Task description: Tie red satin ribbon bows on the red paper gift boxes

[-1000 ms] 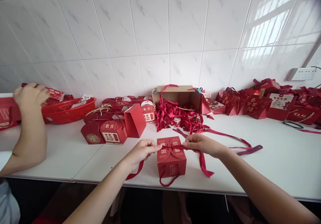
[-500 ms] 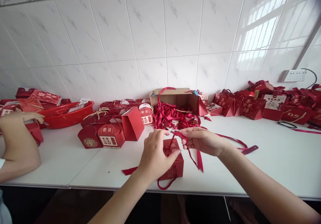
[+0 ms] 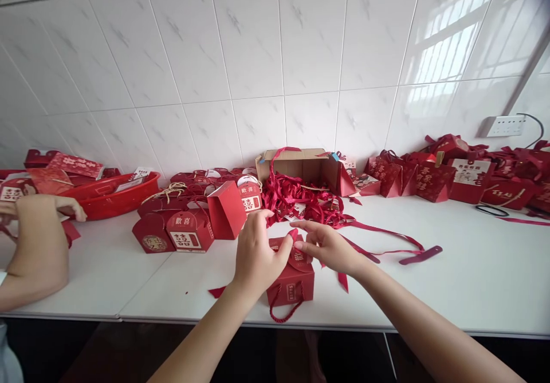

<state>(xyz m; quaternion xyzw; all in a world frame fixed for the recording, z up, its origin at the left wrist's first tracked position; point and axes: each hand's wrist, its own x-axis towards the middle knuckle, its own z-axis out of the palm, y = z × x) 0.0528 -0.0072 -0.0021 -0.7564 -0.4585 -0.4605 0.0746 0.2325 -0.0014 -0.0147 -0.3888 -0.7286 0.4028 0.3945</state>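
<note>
A dark red gift box (image 3: 290, 285) with a twisted cord handle (image 3: 286, 317) stands on the white table in front of me. My left hand (image 3: 258, 254) is at its upper left side, fingers raised and thumb stretched over the lid, open. A small bit of bright red ribbon (image 3: 294, 233) shows at the thumb's tip. From the right, my right hand (image 3: 324, 247) reaches over the lid with its index finger extended and fingers apart. Ribbon tails (image 3: 342, 281) stick out beside the box. A dark strip (image 3: 365, 251) lies just right of my right hand.
Behind the box, a cardboard carton (image 3: 309, 168) spills red ribbons (image 3: 286, 197). Several finished-looking red boxes (image 3: 191, 231) stand left, red bags (image 3: 433, 180) right. Another dark strip (image 3: 421, 255) lies rightward. A co-worker's arm (image 3: 40, 251) is near a red basin (image 3: 120, 197).
My right hand has let go of the dark strip and ribbon, and the strip now lies on the table. It has moved left over the lid; my left hand shifted slightly left and up.
</note>
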